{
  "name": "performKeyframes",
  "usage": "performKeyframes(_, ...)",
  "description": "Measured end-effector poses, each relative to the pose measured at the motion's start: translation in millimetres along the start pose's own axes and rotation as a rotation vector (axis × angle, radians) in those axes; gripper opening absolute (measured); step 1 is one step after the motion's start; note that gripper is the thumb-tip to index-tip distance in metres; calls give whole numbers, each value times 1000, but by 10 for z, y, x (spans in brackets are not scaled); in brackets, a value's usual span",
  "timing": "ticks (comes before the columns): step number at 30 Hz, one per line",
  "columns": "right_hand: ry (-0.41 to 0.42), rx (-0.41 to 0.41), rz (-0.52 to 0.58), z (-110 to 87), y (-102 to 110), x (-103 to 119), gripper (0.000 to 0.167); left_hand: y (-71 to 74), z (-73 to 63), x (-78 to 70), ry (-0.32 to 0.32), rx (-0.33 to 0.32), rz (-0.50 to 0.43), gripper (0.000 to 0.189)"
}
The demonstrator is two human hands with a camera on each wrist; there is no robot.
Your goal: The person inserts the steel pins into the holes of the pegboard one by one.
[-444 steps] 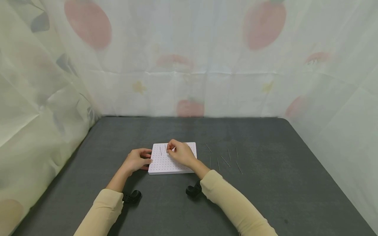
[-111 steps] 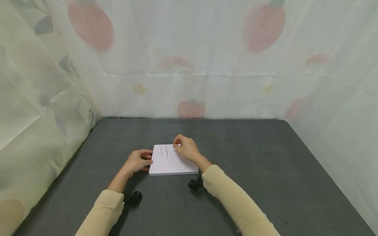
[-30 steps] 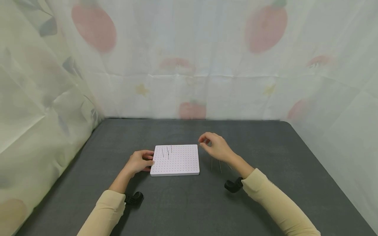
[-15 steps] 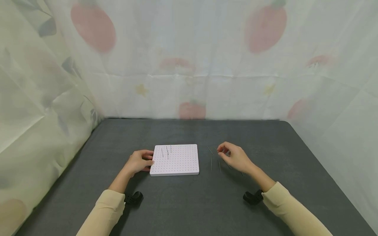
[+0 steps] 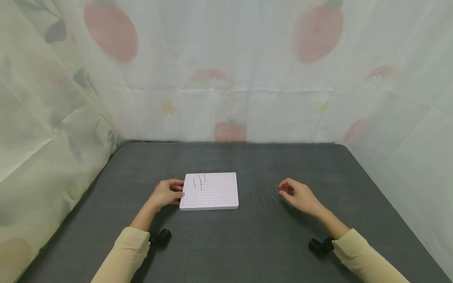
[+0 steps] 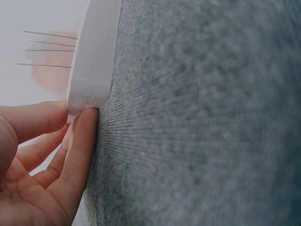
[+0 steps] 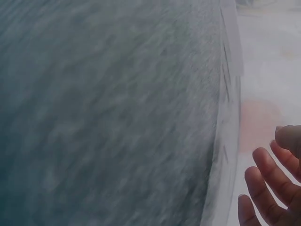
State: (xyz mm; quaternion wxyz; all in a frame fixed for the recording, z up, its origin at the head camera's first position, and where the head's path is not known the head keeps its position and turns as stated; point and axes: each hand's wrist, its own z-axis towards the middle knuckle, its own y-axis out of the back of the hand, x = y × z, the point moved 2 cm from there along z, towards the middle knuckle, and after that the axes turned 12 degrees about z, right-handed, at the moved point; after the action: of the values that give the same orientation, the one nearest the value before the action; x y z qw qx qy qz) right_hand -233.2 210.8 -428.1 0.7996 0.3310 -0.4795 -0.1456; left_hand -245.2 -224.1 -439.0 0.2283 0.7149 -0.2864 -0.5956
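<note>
A white pegboard point(image 5: 219, 192) dotted with small holes lies on the dark table. Several thin metal pins point(image 6: 44, 65) stand upright in its far left part. My left hand point(image 5: 164, 194) holds the board's left edge, the thumb on the upper face and fingers against the side, as the left wrist view shows. My right hand point(image 5: 300, 196) hovers at the right, over the loose pins point(image 5: 272, 195) on the table. Its fingers are loosely bent and I see nothing between them; in the right wrist view the fingertips point(image 7: 261, 160) are apart. The hand partly covers one or more pins.
The dark grey table point(image 5: 226, 247) reaches back to a pale curtain point(image 5: 269, 114) with strawberry prints. Another curtain point(image 5: 53, 129) hangs along the left side. A black wrist camera point(image 5: 320, 246) sits on the right forearm, close above the table.
My right hand has moved from the board rightward and towards me, over the loose pins. Compared with the oldest frame, more pins stand in the board and fewer lie loose. The left hand stays.
</note>
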Motion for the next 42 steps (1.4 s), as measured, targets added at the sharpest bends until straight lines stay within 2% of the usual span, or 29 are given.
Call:
performKeyframes(4, -12, 5, -10, -62, 32, -63, 14, 7, -2, -11, 4, -1, -1, 49)
performKeyframes(11, -90, 59, -11, -151, 55, -136, 11, 5, -6, -15, 3, -4, 1, 48)
performKeyframes(25, -162, 142, -69, -151, 40, -142, 13, -4, -11, -8, 14, -9, 8, 48)
performKeyframes(42, -136, 143, -110, -128, 16, -137, 11, 4, -18, -17, 8, -11, 5, 48)
